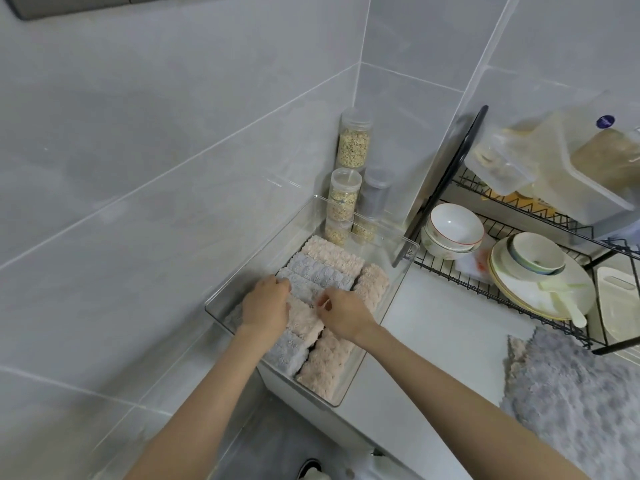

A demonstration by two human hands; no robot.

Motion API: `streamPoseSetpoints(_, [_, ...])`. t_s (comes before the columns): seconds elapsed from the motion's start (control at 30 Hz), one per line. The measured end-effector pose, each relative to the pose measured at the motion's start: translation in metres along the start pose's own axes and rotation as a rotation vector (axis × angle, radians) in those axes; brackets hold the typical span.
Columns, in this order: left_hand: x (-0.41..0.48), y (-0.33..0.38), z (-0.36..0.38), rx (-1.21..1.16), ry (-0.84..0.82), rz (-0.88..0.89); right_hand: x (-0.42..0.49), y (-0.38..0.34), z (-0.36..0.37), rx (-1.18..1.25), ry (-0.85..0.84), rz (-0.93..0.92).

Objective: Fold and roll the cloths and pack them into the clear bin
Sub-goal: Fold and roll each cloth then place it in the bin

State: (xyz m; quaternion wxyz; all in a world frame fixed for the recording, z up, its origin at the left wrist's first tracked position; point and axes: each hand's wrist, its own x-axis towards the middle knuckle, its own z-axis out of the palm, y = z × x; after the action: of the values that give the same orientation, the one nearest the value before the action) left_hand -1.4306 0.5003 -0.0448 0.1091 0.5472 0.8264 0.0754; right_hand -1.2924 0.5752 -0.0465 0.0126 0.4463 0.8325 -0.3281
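Oat jars (353, 143) stand in the corner; a black rack (465, 285) holds bowls (453, 225) and plates (512, 287).

Cut off at right edge: grey cloth (568, 393), lidded container (602, 168). Hidden among rolled cloths (332, 258): fingertips of left hand (266, 303). Too small to read: round label (605, 121). Cropped at bottom, unidentifiable: dark object (309, 468).

Pink and grey rolled cloths (332, 256) lie packed side by side inside the clear bin (398, 275) on the table, while a loose grey cloth (571, 393) lies spread to its right.
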Motion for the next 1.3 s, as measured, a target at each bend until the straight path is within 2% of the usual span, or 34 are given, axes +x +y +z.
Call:
streamPoseSetpoints(0.13, [0.001, 0.019, -0.017, -0.1, 0.109, 0.043, -0.019, 0.008, -0.034, 0.024, 0.144, -0.094])
streamPoseSetpoints(0.27, [0.007, 0.059, -0.033, -0.216, 0.175, 0.147, -0.042, 0.03, -0.071, 0.043, 0.335, -0.091])
streamPoseSetpoints(0.43, [0.012, 0.13, -0.037, -0.328, 0.17, 0.299, -0.079, 0.081, -0.104, 0.09, 0.471, 0.027])
streamPoseSetpoints(0.57, [0.012, 0.188, -0.019, -0.375, 0.114, 0.43, -0.117, 0.133, -0.112, 0.102, 0.54, 0.19])
streamPoseSetpoints(0.77, [0.0, 0.261, 0.025, -0.308, -0.094, 0.563, -0.184, 0.209, -0.097, 0.087, 0.517, 0.443])
streamPoseSetpoints(1.1, [-0.052, 0.301, 0.133, 0.006, -0.565, 0.877, -0.274, 0.281, -0.049, 0.015, 0.241, 0.757])
streamPoseSetpoints(1.17, [-0.062, 0.299, 0.152, 0.096, -0.588, 0.93, -0.286, 0.285, -0.043, -0.037, 0.202, 0.777])
streamPoseSetpoints(1.3, [-0.073, 0.298, 0.169, 0.169, -0.417, 1.006, -0.3, 0.291, -0.031, -0.129, 0.249, 0.734])
